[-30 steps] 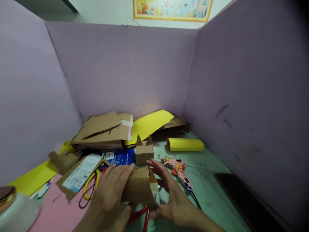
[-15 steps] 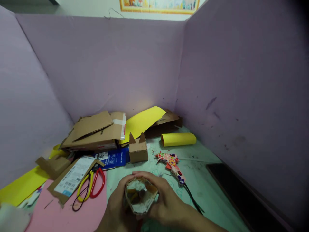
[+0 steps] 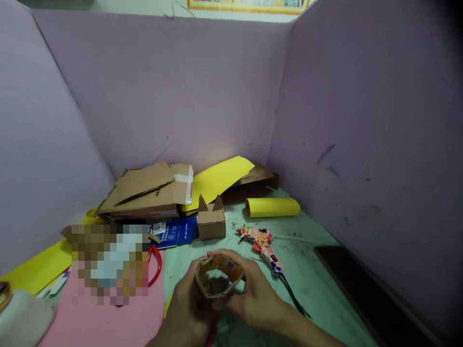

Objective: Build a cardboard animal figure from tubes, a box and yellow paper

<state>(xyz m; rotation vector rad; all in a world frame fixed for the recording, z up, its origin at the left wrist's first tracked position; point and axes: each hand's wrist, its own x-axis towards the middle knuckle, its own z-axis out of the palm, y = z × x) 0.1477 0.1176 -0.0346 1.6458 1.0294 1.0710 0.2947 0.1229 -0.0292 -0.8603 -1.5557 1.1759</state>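
Note:
Between my two hands is a short cardboard tube, its many-sided open end facing up toward me. My left hand wraps round its left side, and my right hand closes round its right side. The inside of the tube looks brown and whitish. Beyond my hands stands a small cardboard box with two pointed ears. To the right of that box lies a floral glue gun with a black cord. Something red and a yellow edge show beside and under my hands, mostly hidden.
Flattened cardboard, a yellow sheet and a yellow roll lie at the back. Pink paper and a red handle are at the left, partly pixelated. A dark slab lies right; purple panels surround the table.
The tube has tilted in my hands, so its open end looks flatter and sits slightly farther up. The view has shifted a little, and a white object with a brown ring shows more at lower left.

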